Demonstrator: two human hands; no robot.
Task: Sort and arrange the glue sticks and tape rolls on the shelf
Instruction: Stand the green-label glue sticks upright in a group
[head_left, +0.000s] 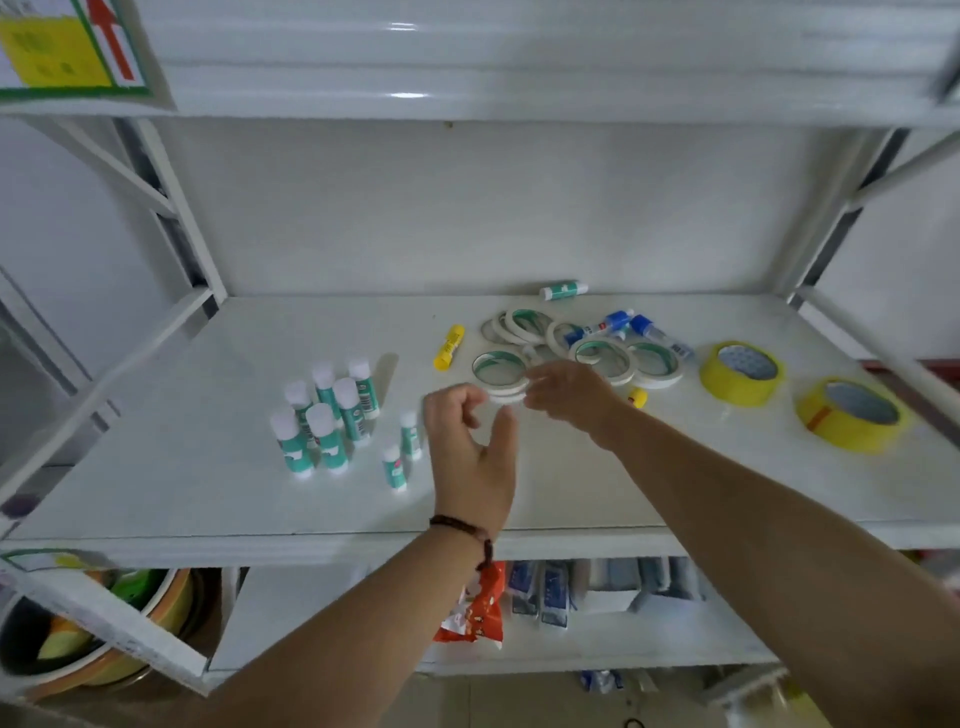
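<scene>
Several green-and-white glue sticks (324, 415) stand upright in a cluster on the left of the white shelf (208, 499), with two smaller ones (402, 452) beside them. Thin white tape rolls (597, 353) lie in a loose pile at mid shelf. My right hand (569, 395) reaches over a white tape roll (498, 371) at the pile's near edge, fingers pinching its rim. My left hand (475, 447) hovers just left of it, fingers loosely curled, holding nothing. A yellow glue stick (449, 347) lies flat left of the pile. Another green stick (563, 289) lies at the back.
Two wide yellow tape rolls (740, 371) (852, 413) lie on the right. Blue-capped glue bottles (660, 335) lie behind the pile, and a small yellow cap (638, 398) sits by my right wrist. The lower shelf holds packets (475, 608) and bowls (78, 639).
</scene>
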